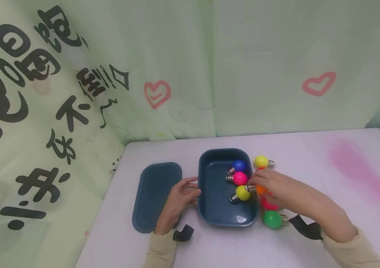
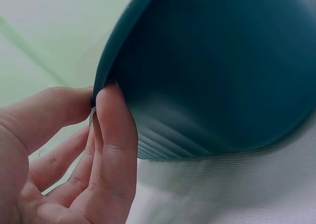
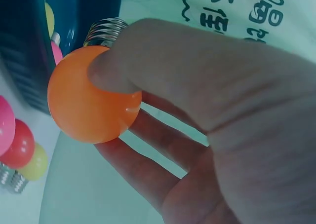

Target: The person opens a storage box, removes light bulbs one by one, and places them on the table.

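A deep dark-blue plastic container (image 1: 223, 150) stands on the table with a blue bulb (image 1: 238, 166), a pink bulb (image 1: 240, 178) and a yellow bulb (image 1: 243, 193) lying at its right side. My left hand (image 1: 184, 195) pinches the container's left rim between thumb and finger, plainest in the left wrist view. Over the right rim, my right hand (image 1: 273, 184) grips an orange light bulb (image 3: 89, 98) between thumb and fingers, its metal screw base pointing left over the container. That hand partly covers a red-pink bulb (image 1: 269, 203) on the table.
A flat dark-blue lid (image 1: 156, 193) lies left of the container. Beside the container's right wall are a green bulb (image 1: 273, 219) and a yellow bulb (image 1: 261, 161) on the white table (image 1: 303, 156). Behind hangs a pale green curtain (image 1: 260, 93).
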`<state>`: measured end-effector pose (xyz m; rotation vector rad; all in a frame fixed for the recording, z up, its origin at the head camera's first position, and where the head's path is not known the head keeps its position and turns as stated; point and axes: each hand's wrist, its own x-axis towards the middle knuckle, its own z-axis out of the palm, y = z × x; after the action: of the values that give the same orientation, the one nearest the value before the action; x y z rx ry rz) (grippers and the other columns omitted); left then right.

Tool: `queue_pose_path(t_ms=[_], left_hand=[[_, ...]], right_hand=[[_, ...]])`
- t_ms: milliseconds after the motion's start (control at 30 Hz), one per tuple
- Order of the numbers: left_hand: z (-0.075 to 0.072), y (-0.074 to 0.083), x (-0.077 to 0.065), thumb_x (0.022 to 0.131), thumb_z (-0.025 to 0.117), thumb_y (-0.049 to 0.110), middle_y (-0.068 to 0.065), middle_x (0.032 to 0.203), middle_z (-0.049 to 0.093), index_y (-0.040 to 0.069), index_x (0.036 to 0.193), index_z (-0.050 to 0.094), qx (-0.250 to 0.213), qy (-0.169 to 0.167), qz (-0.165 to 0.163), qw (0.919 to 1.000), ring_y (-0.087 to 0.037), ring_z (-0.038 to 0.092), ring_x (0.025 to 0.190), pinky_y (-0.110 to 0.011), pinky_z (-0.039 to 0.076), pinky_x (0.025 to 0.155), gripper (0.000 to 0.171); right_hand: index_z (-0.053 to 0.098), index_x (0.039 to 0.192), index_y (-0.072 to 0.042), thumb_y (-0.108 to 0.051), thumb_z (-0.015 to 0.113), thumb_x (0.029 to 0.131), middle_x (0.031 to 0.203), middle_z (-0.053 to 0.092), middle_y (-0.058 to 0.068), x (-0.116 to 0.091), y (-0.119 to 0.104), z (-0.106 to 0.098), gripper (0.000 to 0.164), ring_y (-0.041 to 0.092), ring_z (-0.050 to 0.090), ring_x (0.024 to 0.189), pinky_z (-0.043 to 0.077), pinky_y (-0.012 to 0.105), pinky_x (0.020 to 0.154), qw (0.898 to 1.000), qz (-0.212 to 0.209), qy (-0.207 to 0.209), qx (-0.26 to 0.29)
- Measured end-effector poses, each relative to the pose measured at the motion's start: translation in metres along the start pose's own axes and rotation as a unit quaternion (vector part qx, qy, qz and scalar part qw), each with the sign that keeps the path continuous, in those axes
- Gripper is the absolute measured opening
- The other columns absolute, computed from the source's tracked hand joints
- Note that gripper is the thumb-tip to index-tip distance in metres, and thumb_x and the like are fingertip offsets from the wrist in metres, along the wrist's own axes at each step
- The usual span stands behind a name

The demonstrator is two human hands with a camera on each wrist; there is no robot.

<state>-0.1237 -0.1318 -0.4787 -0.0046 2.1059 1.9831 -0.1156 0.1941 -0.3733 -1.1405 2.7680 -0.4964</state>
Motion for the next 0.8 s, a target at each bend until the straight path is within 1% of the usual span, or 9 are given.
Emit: queue_pose_path(t_ms=[133,267,467,633,800], left_hand=[[0.000,-0.001,0.000,0.089,0.075,0.016,-0.008,0.106,0.066,0.009,0.136,0.058,0.001,0.001,-0.001,1.0000,-0.013,0.065,0.088,-0.026,0.056,0.070,0.051],[0.000,-0.001,0.001,0.089,0.075,0.017,-0.007,0.106,0.066,0.009,0.136,0.058,0.000,0.002,-0.001,1.0000,-0.013,0.065,0.088,-0.026,0.056,0.070,0.051],[0.000,-0.001,0.000,0.089,0.075,0.017,-0.007,0.105,0.065,0.009,0.137,0.057,0.002,0.001,0.000,1.0000,-0.013,0.065,0.088,-0.026,0.056,0.070,0.051],[0.000,-0.001,0.000,0.089,0.074,0.017,-0.007,0.106,0.065,0.009,0.136,0.058,0.002,0.002,0.001,1.0000,-0.014,0.064,0.087,-0.026,0.056,0.071,0.050],[0.001,-0.001,0.000,0.090,0.074,0.016,-0.008,0.106,0.065,0.009,0.135,0.058,0.001,0.002,0.003,1.0000,-0.014,0.064,0.088,-0.027,0.056,0.071,0.049]], right_hand=[[0.068,0.119,-0.011,0.001,0.084,0.073,0.118,0.061,0.003,-0.006,0.008,-0.003,0.051,0.025,0.056,0.113,0.058,0.034,0.083,1.000,0.006,0.013,-0.002],[0.068,0.119,-0.010,-0.004,0.087,0.071,0.120,0.061,0.006,-0.010,0.014,-0.005,0.052,0.029,0.056,0.115,0.059,0.035,0.081,1.000,0.012,0.011,-0.002],[0.068,0.119,-0.010,-0.006,0.086,0.073,0.120,0.062,0.006,-0.013,0.026,-0.004,0.050,0.029,0.056,0.113,0.059,0.037,0.082,0.999,0.029,0.013,-0.005],[0.067,0.120,-0.009,-0.007,0.086,0.074,0.121,0.062,0.012,-0.012,0.040,-0.001,0.050,0.035,0.057,0.113,0.059,0.038,0.080,0.999,0.047,0.010,0.002],[0.067,0.121,-0.009,-0.004,0.085,0.074,0.119,0.063,0.012,-0.013,0.052,0.001,0.050,0.034,0.058,0.111,0.059,0.038,0.079,0.998,0.064,0.010,0.010]])
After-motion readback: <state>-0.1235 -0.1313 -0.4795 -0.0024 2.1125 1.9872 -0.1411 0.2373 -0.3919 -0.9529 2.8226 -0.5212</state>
